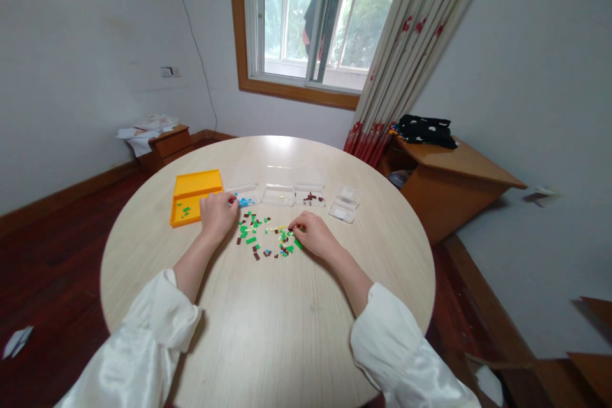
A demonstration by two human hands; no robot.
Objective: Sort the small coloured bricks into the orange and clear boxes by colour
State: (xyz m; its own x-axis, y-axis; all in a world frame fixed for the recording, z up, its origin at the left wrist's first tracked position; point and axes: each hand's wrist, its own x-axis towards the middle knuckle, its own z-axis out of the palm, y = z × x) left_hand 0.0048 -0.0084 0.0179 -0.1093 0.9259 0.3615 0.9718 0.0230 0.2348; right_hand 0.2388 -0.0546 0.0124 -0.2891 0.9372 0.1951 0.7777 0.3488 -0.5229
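Note:
My left hand (pixel 218 213) is closed in a pinch by the yellow case (pixel 197 183), its fingertips at the edge of a clear box with blue toy bricks (pixel 245 202). A small dark bit shows at those fingertips, too small to name. Over the right side of the loose pile, my right hand (pixel 313 234) pinches what looks like a small brown toy brick (pixel 291 228). Green, brown, yellow and a few blue bricks lie scattered between the hands, among them a green brick (pixel 251 241). Several green bricks (pixel 186 210) lie inside the yellow case.
Behind the pile stand an open clear box with a few pale bricks (pixel 283 198) and another with brown bricks (pixel 313 197). Farther right is a smaller clear box (pixel 343 204), lid open. The round table (pixel 268 331) faces a window; a wooden cabinet (pixel 440 185) stands at right.

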